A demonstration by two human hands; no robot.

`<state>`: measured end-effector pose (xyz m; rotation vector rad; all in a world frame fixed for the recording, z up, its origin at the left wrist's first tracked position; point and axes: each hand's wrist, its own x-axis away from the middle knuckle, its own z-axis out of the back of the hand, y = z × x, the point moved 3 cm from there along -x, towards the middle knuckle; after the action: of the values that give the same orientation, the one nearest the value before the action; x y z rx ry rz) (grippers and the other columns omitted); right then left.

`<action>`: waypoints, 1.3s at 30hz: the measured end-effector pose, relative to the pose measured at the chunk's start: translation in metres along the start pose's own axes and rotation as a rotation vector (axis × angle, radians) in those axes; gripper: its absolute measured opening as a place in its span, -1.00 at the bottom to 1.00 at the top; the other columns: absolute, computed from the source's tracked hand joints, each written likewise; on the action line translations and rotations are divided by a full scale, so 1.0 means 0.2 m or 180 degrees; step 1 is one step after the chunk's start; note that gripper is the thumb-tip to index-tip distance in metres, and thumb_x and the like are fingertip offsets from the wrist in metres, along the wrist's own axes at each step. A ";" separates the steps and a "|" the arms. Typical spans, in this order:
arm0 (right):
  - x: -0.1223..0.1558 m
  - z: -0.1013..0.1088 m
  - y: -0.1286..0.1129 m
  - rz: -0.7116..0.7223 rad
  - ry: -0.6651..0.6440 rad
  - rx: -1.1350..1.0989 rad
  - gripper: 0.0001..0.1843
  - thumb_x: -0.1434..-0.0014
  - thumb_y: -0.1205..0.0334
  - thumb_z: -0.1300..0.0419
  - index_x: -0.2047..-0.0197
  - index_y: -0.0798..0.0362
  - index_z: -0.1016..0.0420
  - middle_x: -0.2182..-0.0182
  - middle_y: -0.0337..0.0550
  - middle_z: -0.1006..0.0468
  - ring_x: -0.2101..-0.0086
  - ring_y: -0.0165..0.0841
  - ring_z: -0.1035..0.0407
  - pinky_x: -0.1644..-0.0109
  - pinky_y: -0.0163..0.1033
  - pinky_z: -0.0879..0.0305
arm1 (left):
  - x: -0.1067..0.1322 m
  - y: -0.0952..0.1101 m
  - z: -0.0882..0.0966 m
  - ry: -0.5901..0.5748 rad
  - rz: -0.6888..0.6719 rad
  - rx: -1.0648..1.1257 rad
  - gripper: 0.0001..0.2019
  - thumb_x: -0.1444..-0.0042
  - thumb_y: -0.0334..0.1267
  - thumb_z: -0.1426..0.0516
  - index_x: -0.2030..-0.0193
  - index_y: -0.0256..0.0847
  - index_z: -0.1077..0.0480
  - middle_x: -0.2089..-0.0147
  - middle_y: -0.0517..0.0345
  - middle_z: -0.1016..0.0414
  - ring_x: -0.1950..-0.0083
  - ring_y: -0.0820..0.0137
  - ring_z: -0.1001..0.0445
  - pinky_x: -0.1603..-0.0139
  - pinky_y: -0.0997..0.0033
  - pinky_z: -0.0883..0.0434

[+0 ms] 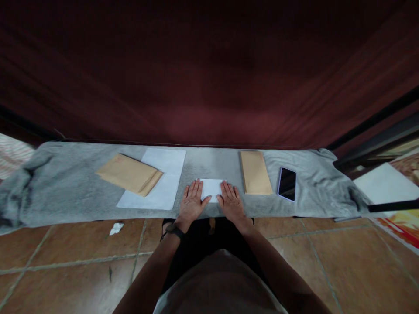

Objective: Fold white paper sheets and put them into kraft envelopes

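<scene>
A small white folded-looking paper (211,187) lies on the grey cloth in front of me. Flat on its left edge rests my left hand (192,200), fingers stretched forward and thumb reaching inward. My right hand (231,201) lies the same way over the right edge. Neither hand grasps anything. To the right is a stack of brown envelopes (256,173). On the left, more brown envelopes (127,173) lie slantwise, partly over large white paper sheets (166,187).
A phone (287,184) with a dark screen lies right of the envelope stack. Grey cloth (75,183) covers the narrow table. Behind it stands a dark red curtain-like surface (209,87). A crumpled white scrap (116,228) is on the tiled floor (81,244). A white panel (386,187) stands far right.
</scene>
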<state>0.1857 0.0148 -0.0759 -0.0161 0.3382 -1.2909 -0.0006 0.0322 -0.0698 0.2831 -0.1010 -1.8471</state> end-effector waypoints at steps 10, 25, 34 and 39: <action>0.03 -0.01 0.07 -0.0196 0.0182 -0.0115 -0.40 -0.44 0.21 0.07 -0.49 0.14 -0.04 -0.40 0.04 -0.20 -0.36 -0.12 -0.11 -0.42 0.12 0.02 | 0.03 -0.03 0.01 0.0158 0.0197 0.0284 -0.39 -0.39 -0.05 0.12 -0.49 -0.30 -0.07 -0.50 -0.16 -0.10 -0.53 0.09 -0.04 -0.49 -0.10 -0.04; 0.08 0.03 -0.03 0.0165 0.0216 -0.0275 -0.42 -0.42 0.18 -0.02 -0.44 0.18 -0.16 -0.40 0.11 -0.21 -0.38 -0.11 -0.06 -0.45 0.17 0.05 | 0.02 0.01 0.06 0.0457 0.1313 0.1109 -0.37 -0.17 -0.30 -0.08 -0.40 -0.35 -0.18 -0.16 -0.24 -0.49 -0.15 0.01 -0.48 -0.19 0.02 -0.41; 0.10 0.05 -0.15 0.0270 0.0062 -0.0423 -0.29 -0.35 0.10 -0.14 -0.44 0.25 -0.12 -0.39 0.20 -0.21 -0.38 -0.09 -0.08 -0.46 0.12 0.00 | -0.04 0.02 0.03 0.0184 0.2316 0.3446 -0.27 0.04 -0.36 -0.24 -0.34 -0.31 -0.25 0.38 0.19 -0.54 0.38 0.33 -0.53 0.31 0.34 -0.45; 0.04 0.15 -0.16 -0.0095 0.0191 -0.1350 -0.45 -0.39 0.32 0.09 -0.41 0.14 -0.23 -0.32 0.07 -0.35 -0.29 -0.21 -0.26 -0.39 -0.04 -0.20 | -0.05 0.10 0.16 0.0266 0.2050 0.4695 -0.42 -0.03 -0.05 -0.29 -0.19 -0.23 -0.42 0.21 0.07 -0.60 0.27 0.35 -0.56 0.30 0.41 -0.45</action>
<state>0.1652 -0.0073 -0.0433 -0.3432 0.6604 -1.2309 0.0124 0.0327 -0.0337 1.1619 -1.3371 -0.8152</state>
